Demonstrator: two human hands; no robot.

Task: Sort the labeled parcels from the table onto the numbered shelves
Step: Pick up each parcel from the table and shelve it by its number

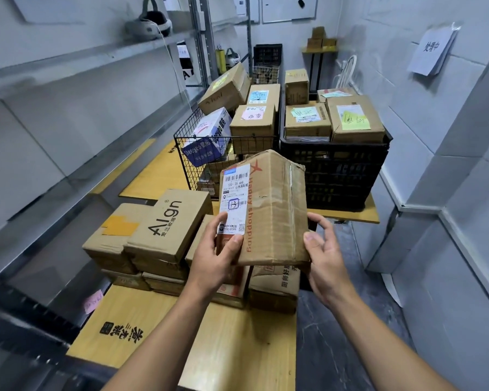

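Observation:
I hold a brown cardboard parcel (271, 204) up over the table, its white shipping label (235, 198) and orange "Happy shopping" print facing me. My left hand (215, 255) grips its lower left corner, thumb on the label. At the lower right edge my right hand (323, 249) cups the parcel. Under it a stack of cardboard parcels (164, 232), one printed "Align", sits on the yellow wooden table (237, 340). Grey metal shelves (76, 60) run along the left wall.
A black wire basket (198, 153) and a black plastic crate (336, 176) farther back on the table hold more parcels with coloured notes. A headset (150, 24) lies on the upper shelf. To the right is a dark floor (336, 320) and a grey tiled wall.

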